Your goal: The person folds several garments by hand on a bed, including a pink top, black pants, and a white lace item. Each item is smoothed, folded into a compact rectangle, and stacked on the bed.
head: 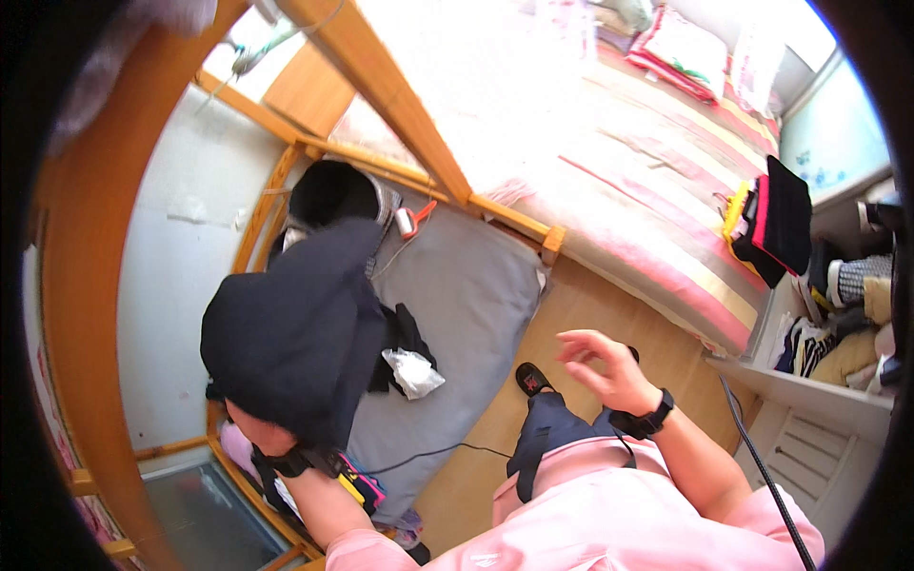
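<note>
A dark garment (300, 328) hangs in loose folds from my left hand (260, 430), which grips it at the lower left; the fabric covers most of the fingers. It is held over the grey cushion (471, 285). My right hand (603, 364) is held in the air above the wooden floor, fingers curled loosely and apart, with nothing in it. On the cushion beside the garment lie a black cloth (410, 328) and a crumpled clear plastic bag (414, 373) with something white inside. An orange-handled lint roller (414, 219) rests near the cushion's back edge.
A wooden frame (400, 93) with an upright post borders the cushion. Behind it is a bed with a striped cover (664, 193) and folded clothes (778, 221). Shelves hold more clothing (857, 321) at right. A black cable (443, 455) crosses the cushion; a dark rounded item (332, 193) sits in the corner.
</note>
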Tool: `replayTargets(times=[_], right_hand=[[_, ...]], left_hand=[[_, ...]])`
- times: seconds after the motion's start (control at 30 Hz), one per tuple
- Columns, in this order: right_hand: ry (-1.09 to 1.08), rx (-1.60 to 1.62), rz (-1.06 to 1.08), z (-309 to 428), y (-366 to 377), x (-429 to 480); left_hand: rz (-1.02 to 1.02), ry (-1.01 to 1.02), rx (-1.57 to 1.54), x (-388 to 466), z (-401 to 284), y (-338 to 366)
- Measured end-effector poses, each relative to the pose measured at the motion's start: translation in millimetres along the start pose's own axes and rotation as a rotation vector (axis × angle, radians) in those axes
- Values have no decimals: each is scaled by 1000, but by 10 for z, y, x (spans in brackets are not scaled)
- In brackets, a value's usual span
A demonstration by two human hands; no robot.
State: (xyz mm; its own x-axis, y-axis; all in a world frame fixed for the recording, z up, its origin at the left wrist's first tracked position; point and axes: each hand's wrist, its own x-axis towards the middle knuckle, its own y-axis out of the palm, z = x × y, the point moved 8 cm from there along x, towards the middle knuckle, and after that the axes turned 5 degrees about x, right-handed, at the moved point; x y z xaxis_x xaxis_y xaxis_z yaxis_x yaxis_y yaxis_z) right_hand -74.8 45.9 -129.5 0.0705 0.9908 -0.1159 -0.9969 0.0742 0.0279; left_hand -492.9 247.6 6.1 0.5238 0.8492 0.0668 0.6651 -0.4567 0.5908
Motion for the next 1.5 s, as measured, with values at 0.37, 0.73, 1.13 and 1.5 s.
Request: replayTargets(times=[0.37,0.73,1.13,1.5], right_hand=[[98,680,-21,402,-298,-111],[-388,611,-649,1662,-2723,-931],[-272,680,-383,2040,-3117,-870],[-481,617,-748,2313,-4076,-1011]], left_hand=[[-18,-153,-161,558,2089,893],[-80,-518,324,836,3983,2519],[297,7,833,1321,3895,4979],[611,495,1248,1816,3806,5736]])
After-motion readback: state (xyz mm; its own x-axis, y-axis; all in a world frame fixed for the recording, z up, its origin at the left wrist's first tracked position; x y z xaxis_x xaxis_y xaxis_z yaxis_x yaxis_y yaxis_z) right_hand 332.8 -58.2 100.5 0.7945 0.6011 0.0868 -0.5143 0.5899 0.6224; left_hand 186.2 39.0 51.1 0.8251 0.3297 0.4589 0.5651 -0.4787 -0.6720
